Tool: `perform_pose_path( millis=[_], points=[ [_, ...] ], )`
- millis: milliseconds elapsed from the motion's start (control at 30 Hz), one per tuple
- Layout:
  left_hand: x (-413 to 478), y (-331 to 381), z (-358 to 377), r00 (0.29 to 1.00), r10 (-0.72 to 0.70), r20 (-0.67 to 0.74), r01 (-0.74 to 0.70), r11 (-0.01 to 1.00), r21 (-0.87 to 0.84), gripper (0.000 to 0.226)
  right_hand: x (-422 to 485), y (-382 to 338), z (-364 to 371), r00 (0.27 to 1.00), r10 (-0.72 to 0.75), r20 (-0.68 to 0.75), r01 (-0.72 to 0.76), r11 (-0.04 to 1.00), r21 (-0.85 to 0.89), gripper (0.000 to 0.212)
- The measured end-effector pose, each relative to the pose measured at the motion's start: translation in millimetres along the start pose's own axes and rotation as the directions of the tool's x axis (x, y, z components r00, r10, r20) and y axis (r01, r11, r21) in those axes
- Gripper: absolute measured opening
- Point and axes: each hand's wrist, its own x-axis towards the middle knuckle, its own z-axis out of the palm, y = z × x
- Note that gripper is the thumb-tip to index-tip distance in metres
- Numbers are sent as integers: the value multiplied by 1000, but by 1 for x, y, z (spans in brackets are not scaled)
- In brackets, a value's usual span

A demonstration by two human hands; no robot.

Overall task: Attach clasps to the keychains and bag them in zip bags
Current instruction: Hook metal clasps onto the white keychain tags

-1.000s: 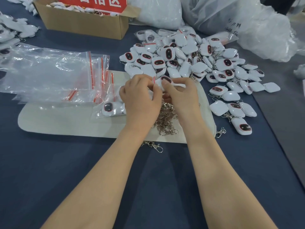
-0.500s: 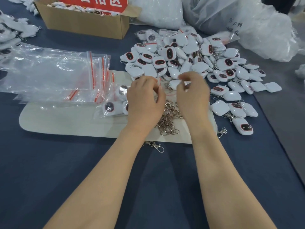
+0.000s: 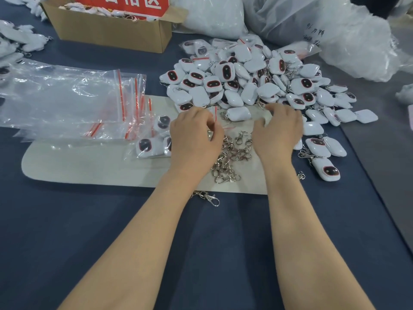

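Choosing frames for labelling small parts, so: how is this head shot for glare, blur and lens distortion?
Head view: soft, even light, faint shadows; glare streaks on the zip bags and plastic sacks; clasps and keychains sharp, no clear motion blur; mild wide-angle stretch toward the corners.

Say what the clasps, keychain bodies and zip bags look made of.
Clasps: likely metal, silvery and shiny. Keychain bodies: probably hard white plastic, glossy, with highlights on the rounded edges. Zip bags: thin clear plastic film, crinkled and glaring, with red seal strips.
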Motion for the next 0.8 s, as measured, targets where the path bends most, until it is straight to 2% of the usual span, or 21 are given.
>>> perform_pose_path(
  millis=[67, 133, 233, 300, 400, 467, 700, 800],
  points=[
    [0, 0, 0, 1000, -1, -3, 1, 1000, -4, 15, 2, 6, 1, 988, 130, 83, -121, 986, -113, 46],
    [-1, 0, 0, 1000, -1, 2, 1, 1000, -5, 15, 2, 10, 3, 984, 118, 135, -95, 982, -163, 49],
    [0, 0, 0, 1000, -4, -3, 4, 1000, -9, 15, 3, 9, 2, 995, -1, 102, 2, 1000, -10, 49],
    [0, 0, 0, 1000, -8, 0, 8, 1000, -5, 15, 3, 7, 2, 998, 2, 59, -6, 998, 63, 47],
    [0, 1, 0, 1000, -13, 5, 13, 1000, 0, 15, 3, 7, 4, 994, 92, 67, -86, 993, -81, 49],
    [0, 0, 0, 1000, -14, 7, 14, 1000, 2, 15, 2, 7, 4, 985, 135, 110, -124, 987, -101, 49],
    [0, 0, 0, 1000, -14, 13, 14, 1000, 1, 15, 6, 14, 1, 993, 113, 16, -114, 992, 60, 53],
    [0, 0, 0, 1000, -16, 10, 16, 1000, 3, 16, 6, 8, -2, 991, 100, -88, -69, 951, 303, 44]
  ],
)
